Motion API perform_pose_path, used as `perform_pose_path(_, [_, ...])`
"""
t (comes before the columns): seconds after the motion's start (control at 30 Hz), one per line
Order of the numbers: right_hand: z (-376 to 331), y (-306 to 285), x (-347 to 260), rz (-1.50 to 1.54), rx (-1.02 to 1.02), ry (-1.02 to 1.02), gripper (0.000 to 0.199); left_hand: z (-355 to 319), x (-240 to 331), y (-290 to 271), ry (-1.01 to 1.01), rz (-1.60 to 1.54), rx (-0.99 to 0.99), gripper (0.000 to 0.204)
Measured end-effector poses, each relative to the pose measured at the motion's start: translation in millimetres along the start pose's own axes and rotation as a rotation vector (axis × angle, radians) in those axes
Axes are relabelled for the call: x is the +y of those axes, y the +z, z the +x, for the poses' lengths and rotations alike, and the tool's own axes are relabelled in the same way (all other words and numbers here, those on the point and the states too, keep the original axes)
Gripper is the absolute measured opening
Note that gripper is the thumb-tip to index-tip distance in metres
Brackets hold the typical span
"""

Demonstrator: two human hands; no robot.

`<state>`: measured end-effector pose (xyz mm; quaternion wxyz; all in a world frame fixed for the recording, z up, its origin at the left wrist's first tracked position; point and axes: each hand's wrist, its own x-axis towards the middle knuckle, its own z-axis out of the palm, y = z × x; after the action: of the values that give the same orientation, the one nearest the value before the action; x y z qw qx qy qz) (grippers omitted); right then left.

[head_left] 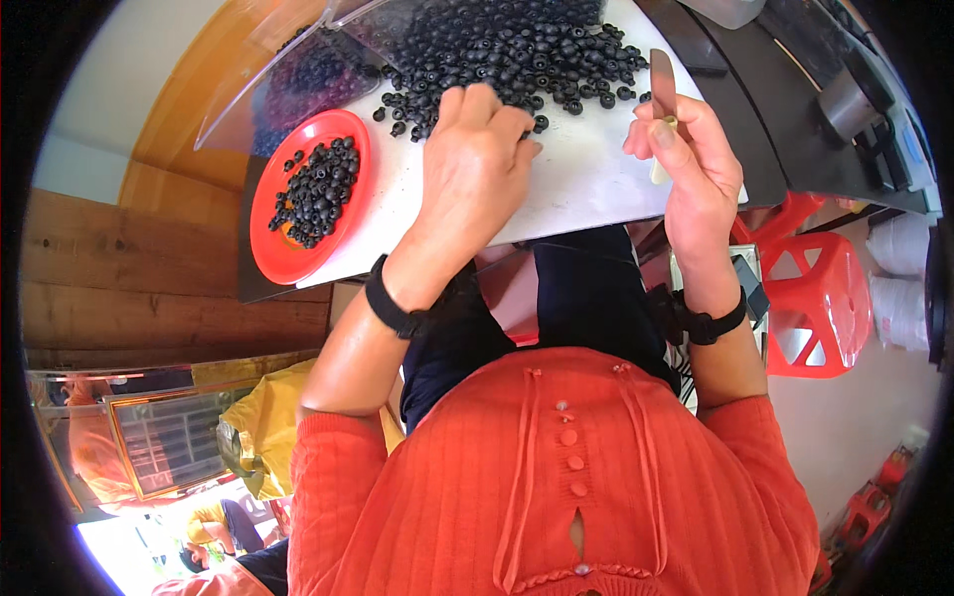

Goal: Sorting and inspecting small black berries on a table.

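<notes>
A large heap of small round black pieces (487, 50), many with a hole like beads, covers the far part of the white board (586, 189). My left hand (475, 149) is at the heap's near edge, fingers curled down toward the loose pieces; its fingertips are hidden, so what they pinch does not show. To the right, my right hand (701, 159) is raised over the board's edge and closed round a small knife (661, 79). The knife's blade points up and away, with its pale handle below. On the left, a red plate (263, 223) holds a smaller pile of the black pieces.
A clear plastic panel (258, 94) leans behind the red plate. On the dark surface at the right stands a metal cup (850, 104). Below it is a red plastic stool (820, 288). Wooden boards (169, 268) line the left. Another person (214, 526) is at the lower left, farther off.
</notes>
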<state>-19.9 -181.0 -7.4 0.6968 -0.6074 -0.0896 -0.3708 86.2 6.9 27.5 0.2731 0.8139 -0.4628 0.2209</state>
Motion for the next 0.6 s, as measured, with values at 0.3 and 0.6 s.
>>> perform_pose_path(0.3, [-1,4,-3,0.016,0.063,0.026,0.024,29,-6,29,0.188,0.332,-0.183,0.016])
perform_pose_path(0.6, [-8,4,-12,-0.125,0.076,0.032,0.035,28,-5,30,0.190,0.341,-0.189,0.012])
